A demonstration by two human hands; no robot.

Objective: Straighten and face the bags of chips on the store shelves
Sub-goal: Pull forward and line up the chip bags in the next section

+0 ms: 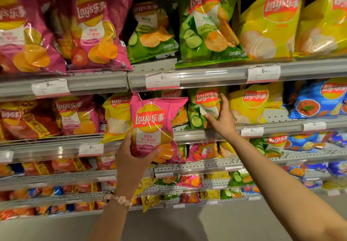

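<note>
Left hand: the left hand [134,152] gripped the lower part of a glossy pink Lay's chip bag [155,128], thumb across the front and fingers wrapped behind it.
Pink bag: it was held upright with its printed face toward the camera, out in front of the second shelf, overlapping a yellow Lay's bag [116,116] to its left.
Wrist: a beaded pink bracelet [120,199] circled the left wrist.
Right hand: the right hand [222,117] was open, fingers spread against the right edge and front of a green cucumber-flavour Lay's bag [201,107]; it touched the bag but was not closed around it.
Green bag: it stood on the second shelf, just right of the held pink bag and left of a yellow Lay's bag with a red logo [251,103].
Second shelf: the grey metal shelf edge [210,131] carried a white price label [252,131] just beside the right wrist.
Top shelf: large magenta Lay's bags [97,30] stood at the left, two green bags [208,26] in the middle, one set further back than the other, and large yellow bags [272,24] at the right.
Far right, second shelf: a blue Lay's bag [319,99] leaned back, well apart from both hands.
Lower shelves: rows of smaller mixed-colour bags [197,150] were blurred, and their labels could not be read.
</note>
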